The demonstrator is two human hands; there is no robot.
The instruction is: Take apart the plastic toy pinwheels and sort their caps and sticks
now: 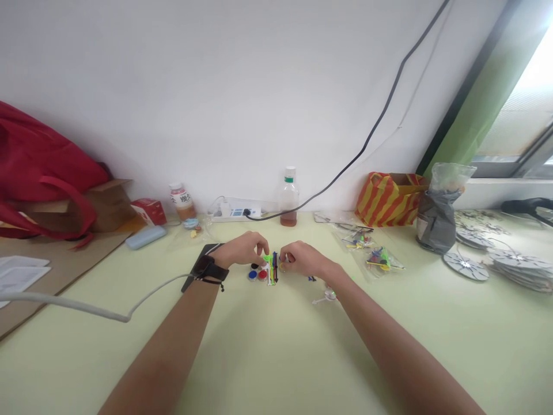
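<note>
My left hand (pixel 247 250) is curled with its fingertips on a small bright green piece (pixel 267 258) at the top of a row of thin plastic arrows. Below those fingers lie a blue disc (pixel 253 276), a red disc (pixel 262 275) and a partly covered black disc (pixel 254 266). The row includes a black arrow (pixel 276 268) at its right side and white and yellow-green arrows (pixel 271 274) beside it. Just right of the row, my right hand (pixel 299 257) is closed in a pinch. Something small and yellowish shows at its fingertips, too small to name.
A white arrow with a round hub (pixel 329 295) and small blue pieces (pixel 311 279) lie by my right forearm. Bags of coloured parts (pixel 382 259) are farther right, near stacked grey discs (pixel 466 267). A bottle (pixel 289 199) and power strip (pixel 237 210) stand at the wall.
</note>
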